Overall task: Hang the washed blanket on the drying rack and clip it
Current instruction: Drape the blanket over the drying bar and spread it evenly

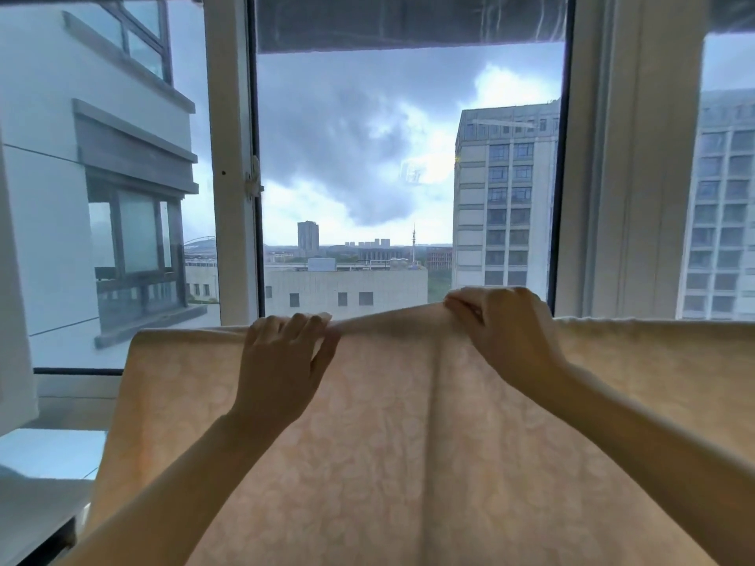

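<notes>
Left hand (282, 361) grips blanket (388, 451) (top edge); right hand (504, 332) pinches it.

A white-framed window (228, 157) looks out on grey high-rise buildings (506, 198) under dark storm clouds (347, 128).

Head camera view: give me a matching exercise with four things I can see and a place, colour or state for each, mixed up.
1 left hand
2 right hand
3 blanket
4 window frame

A white, upright, behind the blanket
B pinches a raised fold of the top edge
C pale peach, hanging down
D grips the flatter stretch of the top edge

Pairs: 1-D, 2-B, 3-C, 4-A
</notes>
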Motion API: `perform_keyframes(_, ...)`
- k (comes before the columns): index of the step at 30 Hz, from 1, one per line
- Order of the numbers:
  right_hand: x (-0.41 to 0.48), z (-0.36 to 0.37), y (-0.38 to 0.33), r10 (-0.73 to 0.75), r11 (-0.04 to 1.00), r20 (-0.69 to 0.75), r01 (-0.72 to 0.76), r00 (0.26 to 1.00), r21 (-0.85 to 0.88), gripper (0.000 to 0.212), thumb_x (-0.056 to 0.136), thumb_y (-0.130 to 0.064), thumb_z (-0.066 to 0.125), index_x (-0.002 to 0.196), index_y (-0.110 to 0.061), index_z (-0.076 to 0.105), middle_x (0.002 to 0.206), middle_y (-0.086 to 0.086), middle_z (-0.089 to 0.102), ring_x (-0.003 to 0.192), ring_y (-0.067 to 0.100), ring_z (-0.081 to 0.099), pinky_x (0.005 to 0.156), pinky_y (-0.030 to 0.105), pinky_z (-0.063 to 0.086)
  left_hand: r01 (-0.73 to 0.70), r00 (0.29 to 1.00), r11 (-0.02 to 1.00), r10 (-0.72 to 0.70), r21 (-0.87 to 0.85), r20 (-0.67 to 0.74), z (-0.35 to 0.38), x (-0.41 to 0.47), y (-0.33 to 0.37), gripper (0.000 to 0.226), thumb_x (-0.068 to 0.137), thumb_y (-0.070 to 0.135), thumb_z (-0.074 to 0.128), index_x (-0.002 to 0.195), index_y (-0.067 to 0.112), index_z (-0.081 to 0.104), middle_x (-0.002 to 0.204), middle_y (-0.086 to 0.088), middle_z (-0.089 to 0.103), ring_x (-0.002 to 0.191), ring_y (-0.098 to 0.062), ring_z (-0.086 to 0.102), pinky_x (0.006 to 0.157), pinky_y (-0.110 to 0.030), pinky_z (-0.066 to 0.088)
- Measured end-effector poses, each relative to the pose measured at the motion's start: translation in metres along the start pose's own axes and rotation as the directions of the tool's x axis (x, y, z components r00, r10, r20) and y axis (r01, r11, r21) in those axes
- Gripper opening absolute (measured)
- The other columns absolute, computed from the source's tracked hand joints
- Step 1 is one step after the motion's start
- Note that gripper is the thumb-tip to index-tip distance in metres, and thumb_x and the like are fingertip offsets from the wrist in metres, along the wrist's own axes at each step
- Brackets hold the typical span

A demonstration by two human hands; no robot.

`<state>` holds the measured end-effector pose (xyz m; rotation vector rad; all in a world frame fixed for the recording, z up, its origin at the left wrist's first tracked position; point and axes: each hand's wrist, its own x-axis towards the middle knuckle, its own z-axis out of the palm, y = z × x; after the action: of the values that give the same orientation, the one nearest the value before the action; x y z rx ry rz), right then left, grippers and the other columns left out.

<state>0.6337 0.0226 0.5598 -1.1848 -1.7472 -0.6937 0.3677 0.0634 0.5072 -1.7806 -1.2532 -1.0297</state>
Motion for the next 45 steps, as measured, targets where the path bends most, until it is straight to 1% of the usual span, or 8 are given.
perform_keyframes(5, -0.010, 0.003, 0.013, -0.029, 0.997, 0.043, 0.025, 0.999, 0.077, 0.032, 0.095, -0.040, 0.050, 0.086, -0.018, 0.072, 0.064, -0.005, 0.069, 0.054, 0.007, 0.061, 0.057, 0.031, 0.055, 0.055, 0.997, 0.998, -0.054, -0.020, 0.050, -0.002, 0.007, 0.029, 0.056, 0.099, 0.053, 0.021, 0.110, 0.018, 0.063, 0.098, 0.000, 0.068, 0.091, -0.024, 0.064, 0.095, -0.051, 0.044)
perform_keyframes(9, -0.013, -0.001, 0.013, -0.065, 0.997, 0.049, 0.063, 0.997, 0.053, 0.030, 0.097, -0.041, 0.047, 0.092, -0.024, 0.071, 0.068, -0.010, 0.069, 0.055, 0.004, 0.061, 0.058, 0.031, 0.056, -0.078, 0.997, 0.991, 0.079, -0.107, -0.001, 0.002, 0.013, 0.070, 0.048, 0.100, 0.050, 0.029, 0.125, 0.020, 0.056, 0.103, 0.002, 0.066, 0.085, -0.019, 0.060, 0.084, -0.041, 0.047)
perform_keyframes(13, -0.019, -0.016, 0.024, -0.109, 0.994, 0.090, 0.111, 0.990, -0.020, 0.028, 0.099, -0.035, 0.044, 0.094, -0.023, 0.069, 0.076, -0.010, 0.069, 0.060, 0.009, 0.063, 0.060, 0.031, 0.055, -0.039, 0.995, 0.996, 0.032, -0.083, -0.089, 0.009, 0.014, 0.087, 0.042, 0.100, 0.048, 0.031, 0.123, 0.022, 0.055, 0.096, 0.004, 0.064, 0.078, -0.020, 0.054, 0.079, -0.039, 0.043)
perform_keyframes(21, -0.028, -0.038, 0.073, -0.022, 0.983, 0.146, -0.006, 0.989, 0.186, 0.020, 0.095, -0.028, 0.056, 0.106, -0.023, 0.071, 0.097, -0.014, 0.071, 0.079, -0.010, 0.057, 0.077, 0.000, 0.039, -0.025, 0.992, 0.998, 0.017, -0.057, -0.123, 0.017, 0.014, 0.084, 0.045, 0.099, 0.049, 0.035, 0.119, 0.018, 0.060, 0.092, 0.003, 0.063, 0.078, -0.020, 0.052, 0.078, -0.038, 0.041)
perform_keyframes(27, -0.028, -0.034, 0.068, 0.032, 0.974, 0.100, -0.053, 0.995, 0.222, 0.014, 0.092, -0.027, 0.060, 0.100, -0.021, 0.070, 0.086, -0.011, 0.070, 0.073, -0.002, 0.062, 0.072, 0.014, 0.051, -0.015, 0.990, 0.998, 0.006, -0.065, -0.138, 0.016, 0.013, 0.082, 0.046, 0.098, 0.049, 0.035, 0.116, 0.016, 0.061, 0.090, 0.000, 0.063, 0.077, -0.020, 0.052, 0.077, -0.038, 0.041)
perform_keyframes(34, -0.015, -0.049, 0.075, 0.119, 0.969, -0.004, -0.115, 0.993, 0.220, 0.009, 0.097, -0.023, 0.052, 0.091, -0.021, 0.059, 0.074, -0.015, 0.059, 0.066, -0.006, 0.057, 0.063, 0.009, 0.045, -0.068, 0.993, 0.997, 0.065, -0.035, -0.096, 0.007, 0.011, 0.082, 0.046, 0.096, 0.047, 0.038, 0.123, 0.016, 0.058, 0.089, -0.001, 0.062, 0.075, -0.023, 0.053, 0.076, -0.041, 0.044)
perform_keyframes(39, -0.028, -0.052, 0.082, 0.087, 0.993, 0.100, -0.095, 0.991, 0.072, 0.016, 0.097, -0.031, 0.051, 0.097, -0.019, 0.062, 0.071, -0.009, 0.065, 0.057, 0.002, 0.060, 0.058, 0.025, 0.055, -0.036, 0.999, 0.998, 0.034, -0.055, -0.042, 0.002, 0.015, 0.090, 0.048, 0.097, 0.049, 0.032, 0.121, 0.016, 0.057, 0.091, -0.002, 0.064, 0.075, -0.025, 0.056, 0.078, -0.043, 0.046)
perform_keyframes(45, -0.027, -0.055, 0.079, 0.069, 0.996, 0.058, -0.072, 0.996, 0.051, 0.016, 0.097, -0.031, 0.051, 0.098, -0.020, 0.062, 0.072, -0.011, 0.064, 0.056, -0.001, 0.057, 0.055, 0.014, 0.046, -0.082, 0.997, 0.988, 0.080, -0.129, -0.022, 0.000, 0.024, 0.116, 0.050, 0.092, 0.045, 0.035, 0.116, 0.010, 0.061, 0.104, -0.008, 0.067, 0.092, -0.029, 0.065, 0.091, -0.056, 0.047)
